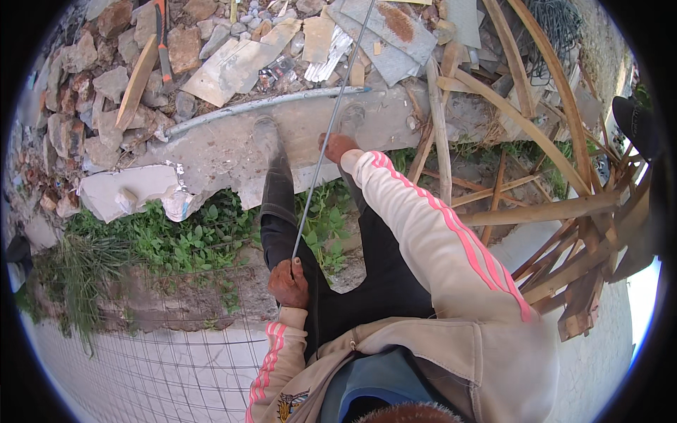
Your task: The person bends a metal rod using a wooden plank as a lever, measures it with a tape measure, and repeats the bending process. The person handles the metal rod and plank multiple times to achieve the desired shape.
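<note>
A long, thin grey metal rod [314,185] slants up and away in front of me, its far end running out of the top of the view. Near my left thigh, my left hand [289,283] is closed around the rod's near end. Further along it, my right hand [338,146] grips the rod between my shins, with the arm stretched forward. Both my feet rest on a concrete ledge [218,149]. Just beyond my boots lies a bent grey pipe [233,109].
Rubble [74,63] is heaped at the far left, with an orange-handled tool [163,42] on it. Flat grey slabs [395,32] lie ahead. Wooden boards [550,211] are piled at right. Green plants [190,236] grow below the ledge, and wire mesh [176,359] spreads at lower left.
</note>
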{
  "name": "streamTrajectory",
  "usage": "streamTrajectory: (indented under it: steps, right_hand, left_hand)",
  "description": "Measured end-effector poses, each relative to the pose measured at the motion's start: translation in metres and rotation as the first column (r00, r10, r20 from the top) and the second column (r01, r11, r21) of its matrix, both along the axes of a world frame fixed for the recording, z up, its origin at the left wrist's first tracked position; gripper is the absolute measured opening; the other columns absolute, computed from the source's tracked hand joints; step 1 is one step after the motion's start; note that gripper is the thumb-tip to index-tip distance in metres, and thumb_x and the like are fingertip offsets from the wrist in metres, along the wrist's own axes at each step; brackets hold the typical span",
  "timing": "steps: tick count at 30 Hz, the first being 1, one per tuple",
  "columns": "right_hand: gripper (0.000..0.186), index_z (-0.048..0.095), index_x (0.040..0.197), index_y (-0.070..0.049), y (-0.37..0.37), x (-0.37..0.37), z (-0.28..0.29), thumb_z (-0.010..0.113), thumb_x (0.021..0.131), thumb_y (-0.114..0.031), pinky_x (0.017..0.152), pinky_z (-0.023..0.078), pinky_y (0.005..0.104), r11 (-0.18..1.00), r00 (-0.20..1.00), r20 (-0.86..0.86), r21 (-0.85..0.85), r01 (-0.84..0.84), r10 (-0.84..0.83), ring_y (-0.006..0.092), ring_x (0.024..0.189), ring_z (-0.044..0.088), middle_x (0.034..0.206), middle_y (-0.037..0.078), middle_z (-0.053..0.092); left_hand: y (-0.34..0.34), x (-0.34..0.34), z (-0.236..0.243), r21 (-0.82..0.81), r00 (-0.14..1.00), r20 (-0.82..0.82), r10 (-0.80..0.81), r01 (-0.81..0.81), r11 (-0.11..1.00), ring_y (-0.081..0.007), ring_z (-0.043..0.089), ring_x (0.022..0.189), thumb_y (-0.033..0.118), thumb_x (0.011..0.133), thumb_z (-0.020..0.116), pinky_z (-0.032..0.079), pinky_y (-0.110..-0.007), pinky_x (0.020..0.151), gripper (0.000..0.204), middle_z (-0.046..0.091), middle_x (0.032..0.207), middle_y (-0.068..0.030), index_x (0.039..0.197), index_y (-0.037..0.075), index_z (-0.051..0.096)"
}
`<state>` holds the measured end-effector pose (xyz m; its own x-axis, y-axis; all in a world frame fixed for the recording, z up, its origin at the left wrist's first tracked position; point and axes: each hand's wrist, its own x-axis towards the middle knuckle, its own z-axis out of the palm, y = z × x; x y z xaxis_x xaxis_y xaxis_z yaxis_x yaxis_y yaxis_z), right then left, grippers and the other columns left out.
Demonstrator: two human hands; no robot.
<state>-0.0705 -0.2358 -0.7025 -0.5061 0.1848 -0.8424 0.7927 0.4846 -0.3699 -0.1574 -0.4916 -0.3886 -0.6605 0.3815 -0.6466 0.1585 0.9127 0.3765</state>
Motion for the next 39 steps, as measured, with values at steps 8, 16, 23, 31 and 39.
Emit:
streamTrajectory:
  steps: [8, 16, 23, 31, 39]
  right_hand:
    - [0.026, 0.067, 0.100, -0.009, 0.013, 0.055, 0.201, 0.061, 0.091, -0.033, 0.078, 0.052, 0.0521, 0.974, 0.977, -0.081, 0.091, 0.206, -0.199, 0.0419, 0.089, 0.067, 0.092, 0.020, 0.070]
    - [0.045, 0.064, 0.109, -0.005, 0.039, 0.006, 0.485, 0.046, 0.106, -0.046, 0.072, 0.053, 0.0378, 0.694, 0.604, -0.344, -0.292, 0.658, -0.719, 0.0230, 0.084, 0.069, 0.088, 0.012, 0.069]
    - [0.058, 0.054, 0.135, -0.004, 0.068, 0.000, 0.698, 0.043, 0.106, -0.053, 0.074, 0.053, 0.0302, 0.295, -0.212, -0.602, -0.631, 0.718, -0.770, 0.0180, 0.088, 0.068, 0.101, 0.011, 0.070]
    - [0.036, 0.061, 0.108, -0.008, 0.093, 0.090, 0.733, 0.049, 0.107, -0.041, 0.066, 0.053, 0.0260, 0.095, -0.527, -0.548, -0.746, 0.659, -0.650, 0.0135, 0.075, 0.069, 0.089, 0.007, 0.072]
    - [0.028, 0.065, 0.095, -0.007, 0.097, 0.115, 0.681, 0.060, 0.102, -0.034, 0.055, 0.049, 0.0247, 0.008, -0.408, -0.339, -0.778, 0.628, -0.848, 0.0120, 0.069, 0.070, 0.085, 0.005, 0.072]
  left_hand:
    - [-0.020, -0.009, 0.036, 0.263, 0.978, 0.141, 0.156, -0.188, 0.946, -0.0296, 0.042, 0.050, 0.028, 0.102, 0.060, 0.036, -0.043, 0.050, 0.042, 0.045, 0.058, -0.0143, 0.069, 0.003, 0.052]
    - [-0.025, -0.087, 0.181, 0.503, 0.994, -0.087, -0.073, 0.107, 0.858, -0.0287, 0.039, 0.049, 0.026, 0.101, 0.060, 0.034, -0.043, 0.050, 0.044, 0.043, 0.056, -0.0139, 0.066, 0.002, 0.049]
    - [-0.013, -0.120, 0.271, 0.577, 0.938, -0.181, -0.295, 0.344, 0.741, -0.0316, 0.045, 0.046, 0.029, 0.097, 0.063, 0.035, -0.043, 0.047, 0.046, 0.046, 0.053, -0.0153, 0.061, 0.003, 0.050]
    - [0.032, -0.159, 0.306, 0.527, 0.813, -0.246, -0.528, 0.569, 0.631, -0.0352, 0.048, 0.048, 0.027, 0.095, 0.065, 0.038, -0.045, 0.049, 0.044, 0.047, 0.053, -0.0167, 0.061, 0.002, 0.052]
    - [0.058, -0.184, 0.353, 0.312, 0.706, -0.431, -0.562, 0.701, 0.642, -0.0400, 0.052, 0.054, 0.032, 0.096, 0.065, 0.040, -0.047, 0.052, 0.042, 0.052, 0.059, -0.0188, 0.067, 0.004, 0.054]
